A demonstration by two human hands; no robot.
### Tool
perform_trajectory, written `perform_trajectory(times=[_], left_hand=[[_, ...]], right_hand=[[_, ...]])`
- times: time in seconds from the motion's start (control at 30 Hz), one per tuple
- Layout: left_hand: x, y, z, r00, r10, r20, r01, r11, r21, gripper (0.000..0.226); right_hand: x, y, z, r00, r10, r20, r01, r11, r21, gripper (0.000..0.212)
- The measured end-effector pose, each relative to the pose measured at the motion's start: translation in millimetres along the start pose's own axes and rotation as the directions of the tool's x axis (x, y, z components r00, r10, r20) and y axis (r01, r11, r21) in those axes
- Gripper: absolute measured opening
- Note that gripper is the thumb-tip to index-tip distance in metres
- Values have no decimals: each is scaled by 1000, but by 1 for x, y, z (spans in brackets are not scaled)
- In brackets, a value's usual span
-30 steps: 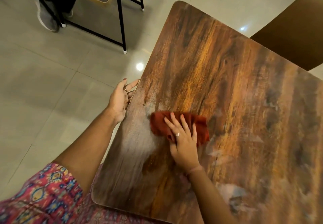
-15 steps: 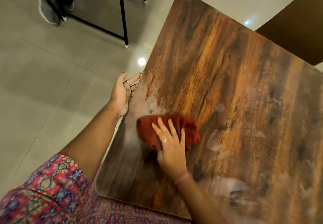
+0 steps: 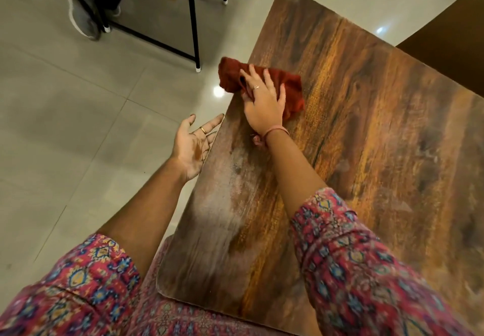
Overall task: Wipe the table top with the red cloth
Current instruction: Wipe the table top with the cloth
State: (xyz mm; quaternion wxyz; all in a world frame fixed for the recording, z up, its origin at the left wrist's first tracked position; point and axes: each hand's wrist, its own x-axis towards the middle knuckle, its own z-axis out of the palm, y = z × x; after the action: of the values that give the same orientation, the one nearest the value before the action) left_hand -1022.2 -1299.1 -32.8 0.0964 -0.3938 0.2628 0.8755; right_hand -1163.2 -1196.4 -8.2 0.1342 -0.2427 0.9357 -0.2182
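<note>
The right hand [image 3: 264, 105] lay flat, fingers spread, pressing the cloth [image 3: 262, 84] on the table [image 3: 366, 152] at its left edge. The cloth's long axis ran across the table, one end overhanging that edge. The left hand [image 3: 193, 144] waited open, palm up, just beside the same edge, nearer the person.

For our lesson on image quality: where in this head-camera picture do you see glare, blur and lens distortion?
Head view: ceiling-light glare shows as bright spots on the floor tiles; the near patterned sleeve looks soft and blurred, while the right hand on the red cloth is sharper; the wide-angle lens makes the table top taper strongly.
</note>
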Motion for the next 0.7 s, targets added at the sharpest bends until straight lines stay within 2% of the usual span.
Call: perform_trajectory(times=[0.13,0.2,0.27,0.37,0.5,0.63,0.7], left_hand=[[4,-3,-15,1000,12,-15,-13,999,-38,66],[2,-5,-20,1000,3,-25,-4,998,-65,69],[-5,-6,-24,999,-38,26,40,996,-77,72],[-15,-7,-35,995,-97,32,99,992,-78,71],[-26,-16,-44,995,-100,21,100,995,-14,64],[-36,-23,-52,996,-92,23,92,996,-21,63],[-41,-28,-54,996,-87,19,88,995,-41,64]], right_hand=[[-58,-12,14,999,-51,4,51,999,-7,68],[-123,-16,22,985,-136,102,137,990,-5,73],[-186,-17,27,938,-236,255,248,969,-16,73],[-218,-5,27,872,-326,365,348,937,7,70],[-150,8,13,862,-413,294,441,897,-32,61],[-50,7,3,959,-256,119,267,960,-84,48],[-28,-2,6,986,-164,38,166,984,-60,43]])
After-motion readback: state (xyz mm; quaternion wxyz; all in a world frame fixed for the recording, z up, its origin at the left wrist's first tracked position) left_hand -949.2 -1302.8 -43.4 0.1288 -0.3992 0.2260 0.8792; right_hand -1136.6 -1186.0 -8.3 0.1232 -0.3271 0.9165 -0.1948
